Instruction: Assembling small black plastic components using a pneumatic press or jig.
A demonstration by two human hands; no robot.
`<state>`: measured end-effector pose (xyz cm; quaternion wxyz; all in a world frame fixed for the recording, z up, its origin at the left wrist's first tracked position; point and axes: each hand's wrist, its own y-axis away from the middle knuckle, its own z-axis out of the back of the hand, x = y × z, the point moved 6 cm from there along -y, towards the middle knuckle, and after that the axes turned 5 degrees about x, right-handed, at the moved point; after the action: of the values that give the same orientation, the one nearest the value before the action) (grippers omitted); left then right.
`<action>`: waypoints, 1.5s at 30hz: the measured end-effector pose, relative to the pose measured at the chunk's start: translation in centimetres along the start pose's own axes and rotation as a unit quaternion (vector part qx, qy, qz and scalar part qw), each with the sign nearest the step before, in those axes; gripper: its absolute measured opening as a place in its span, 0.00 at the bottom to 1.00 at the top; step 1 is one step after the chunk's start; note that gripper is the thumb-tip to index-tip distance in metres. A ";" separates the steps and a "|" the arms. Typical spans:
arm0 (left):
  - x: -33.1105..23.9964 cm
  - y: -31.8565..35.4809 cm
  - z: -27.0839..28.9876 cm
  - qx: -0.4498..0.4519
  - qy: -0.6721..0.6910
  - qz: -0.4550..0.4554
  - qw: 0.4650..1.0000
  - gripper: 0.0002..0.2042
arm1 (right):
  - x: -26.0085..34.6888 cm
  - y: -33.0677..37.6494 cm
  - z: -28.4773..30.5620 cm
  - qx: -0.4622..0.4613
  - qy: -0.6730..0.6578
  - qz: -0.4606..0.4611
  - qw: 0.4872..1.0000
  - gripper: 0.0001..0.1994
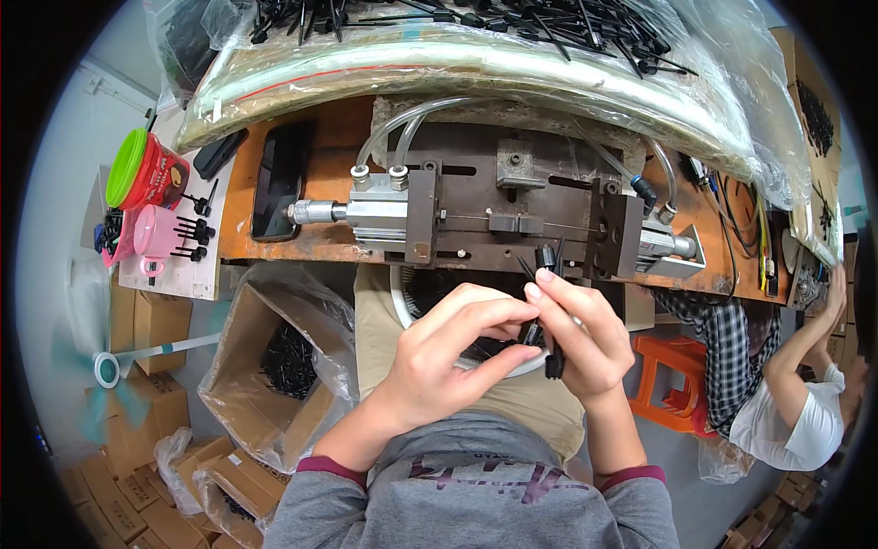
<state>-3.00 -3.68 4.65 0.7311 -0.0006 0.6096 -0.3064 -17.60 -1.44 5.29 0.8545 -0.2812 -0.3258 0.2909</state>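
My right hand point(585, 340) is closed around a few slim black plastic parts point(554, 364) with thin stems; their ends stick out above and below the fingers. Thumb and fingers of my left hand point(450, 352) pinch at a black piece point(530, 331) beside them, mostly covered by the fingertips. Both hands meet over my lap, just in front of the bench edge. Beyond them sits a dark metal fixture point(476, 242) with a left air cylinder point(377, 212) and a right air cylinder point(660, 242). Below the hands, a white-rimmed round container point(399, 297) is partly hidden.
Heaped black stemmed parts point(585, 32) lie on plastic film at the back. A phone point(282, 178), a pink cup point(155, 231) and a red-green tub point(151, 174) stand left. A lined carton point(233, 366) is lower left. Another person point(796, 403) sits right, near an orange stool point(672, 380).
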 end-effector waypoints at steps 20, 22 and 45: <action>0.1 0.1 0.9 0.035 0.011 -0.024 0.999 0.17 | -5.2 2.7 2.4 -0.267 -0.443 -0.409 0.751 0.09; 0.5 0.1 0.4 0.007 -0.094 -0.042 0.995 0.15 | -5.2 2.7 3.0 -0.291 -0.426 -0.399 0.758 0.09; 1.9 -2.6 -1.7 0.064 -0.422 -0.059 0.902 0.11 | -4.3 4.4 2.5 -0.222 -0.474 -0.437 0.731 0.08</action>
<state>-5.50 -6.04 3.48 0.8990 -0.1188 0.2219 -0.3585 -23.42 -0.68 2.19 0.5353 -0.1153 -0.8308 -0.1001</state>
